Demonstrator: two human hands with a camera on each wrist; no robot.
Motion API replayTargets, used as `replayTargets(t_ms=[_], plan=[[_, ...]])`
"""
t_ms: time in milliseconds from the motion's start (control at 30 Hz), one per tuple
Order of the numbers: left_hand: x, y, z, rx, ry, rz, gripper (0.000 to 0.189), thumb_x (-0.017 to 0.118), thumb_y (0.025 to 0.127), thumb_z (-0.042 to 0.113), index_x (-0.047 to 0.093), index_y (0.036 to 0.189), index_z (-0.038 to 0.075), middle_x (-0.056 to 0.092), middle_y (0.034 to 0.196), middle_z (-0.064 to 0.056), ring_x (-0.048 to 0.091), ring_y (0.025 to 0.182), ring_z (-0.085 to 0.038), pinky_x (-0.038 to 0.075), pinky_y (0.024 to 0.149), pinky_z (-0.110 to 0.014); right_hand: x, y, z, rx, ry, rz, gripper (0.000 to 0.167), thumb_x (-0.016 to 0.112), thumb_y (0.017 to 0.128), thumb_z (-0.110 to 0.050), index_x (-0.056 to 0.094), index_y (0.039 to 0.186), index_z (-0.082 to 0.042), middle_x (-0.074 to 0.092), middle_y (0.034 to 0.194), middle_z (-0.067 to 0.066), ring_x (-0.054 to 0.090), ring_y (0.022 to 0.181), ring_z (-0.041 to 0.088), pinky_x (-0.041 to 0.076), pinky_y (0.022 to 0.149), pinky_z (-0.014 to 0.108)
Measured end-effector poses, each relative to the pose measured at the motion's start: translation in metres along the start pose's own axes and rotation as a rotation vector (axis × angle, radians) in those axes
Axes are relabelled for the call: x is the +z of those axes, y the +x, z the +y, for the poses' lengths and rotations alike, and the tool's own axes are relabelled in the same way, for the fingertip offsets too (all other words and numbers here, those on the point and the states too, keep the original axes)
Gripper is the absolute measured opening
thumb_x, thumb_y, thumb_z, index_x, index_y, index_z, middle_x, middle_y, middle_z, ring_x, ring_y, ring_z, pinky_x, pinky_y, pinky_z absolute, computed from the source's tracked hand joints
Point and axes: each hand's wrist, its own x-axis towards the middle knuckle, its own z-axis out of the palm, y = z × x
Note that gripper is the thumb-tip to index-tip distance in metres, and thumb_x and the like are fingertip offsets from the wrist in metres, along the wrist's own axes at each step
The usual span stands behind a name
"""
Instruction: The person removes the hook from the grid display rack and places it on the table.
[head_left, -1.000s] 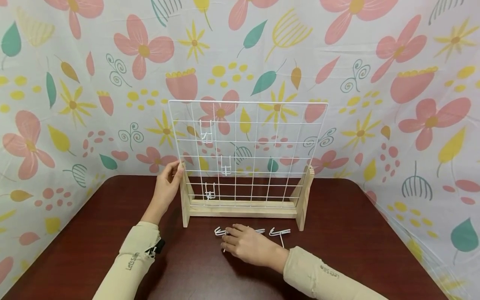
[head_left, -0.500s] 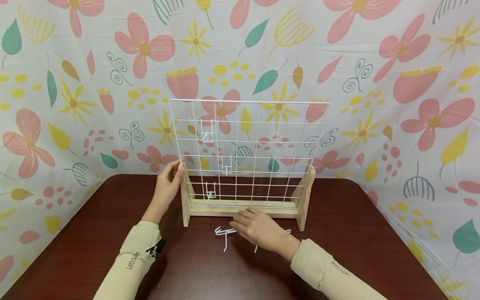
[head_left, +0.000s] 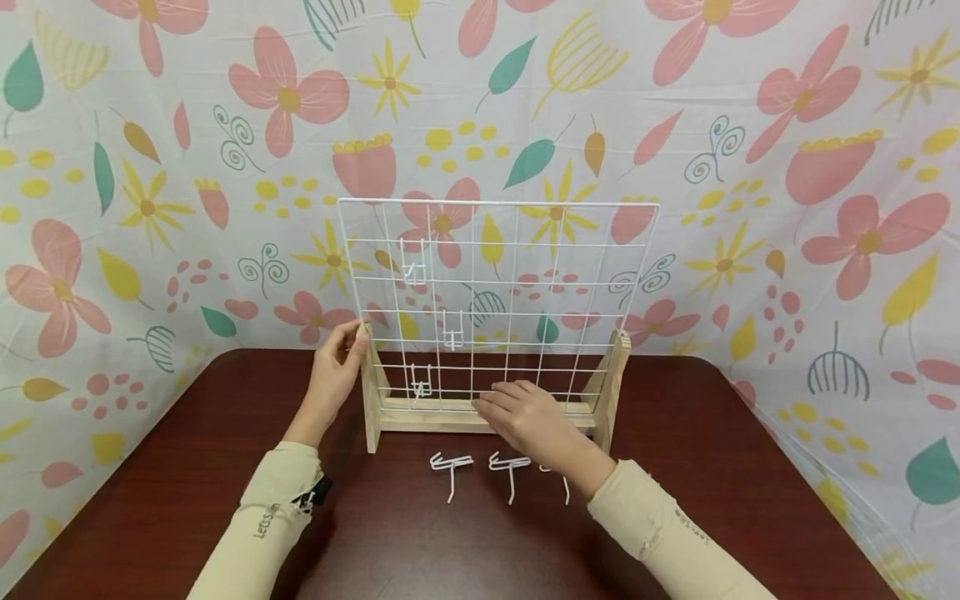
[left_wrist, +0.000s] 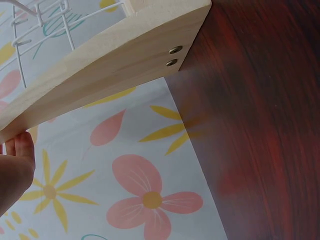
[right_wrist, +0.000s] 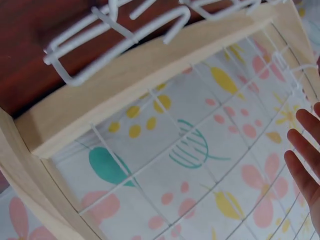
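Observation:
My left hand (head_left: pixel 333 367) grips the top of the left upright of a wooden stand (head_left: pixel 431 423); in the left wrist view its fingers (left_wrist: pixel 22 147) touch the wooden side (left_wrist: pixel 130 62). A white wire grid (head_left: pixel 498 202) stands in this frame. On its left part hang three white hooks: an upper hook (head_left: pixel 415 271), a middle hook (head_left: pixel 452 338) and a lower hook (head_left: pixel 421 388). My right hand (head_left: pixel 528 425) is before the grid's lower middle; in the right wrist view its extended fingers (right_wrist: pixel 300 170) hold nothing.
Three loose white hooks lie in a row before the stand: a left hook (head_left: pixel 452 463), a middle hook (head_left: pixel 512 463) and a right hook (head_left: pixel 566 493), partly behind my right wrist. Under everything is a dark red-brown table (head_left: pixel 405 542). A floral cloth (head_left: pixel 187 83) hangs behind.
My right hand has risen from over the loose hooks and moved right and forward to the grid, uncovering the left and middle hooks. My left hand has kept its place on the stand.

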Motion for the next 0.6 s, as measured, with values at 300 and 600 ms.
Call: replayTargets(t_ms=[300, 600], plan=[[0.001, 0.0, 0.001, 0.016, -0.022, 0.006, 0.036, 0.05, 0.1, 0.006, 0.048, 0.133, -0.01, 0.053, 0.116, -0.025, 0.051, 0.091, 0.0, 0.041, 0.078, -0.012, -0.005, 0.014, 0.009, 0.07, -0.014, 0.151, 0.02, 0.061, 0.093, -0.016, 0.073, 0.107, -0.006, 0.072, 0.099, 0.006, 0.067, 0.095, 0.025, 0.053, 0.082, 0.037], [0.001, -0.002, 0.002, -0.012, -0.007, 0.0, 0.038, 0.049, 0.101, 0.008, 0.046, 0.134, -0.01, 0.053, 0.114, -0.022, 0.05, 0.09, 0.0, 0.042, 0.077, -0.012, -0.006, 0.024, 0.008, 0.171, -0.02, 0.226, 0.026, 0.074, 0.081, -0.01, 0.073, 0.106, -0.004, 0.071, 0.104, 0.009, 0.066, 0.096, 0.026, 0.052, 0.079, 0.036]])
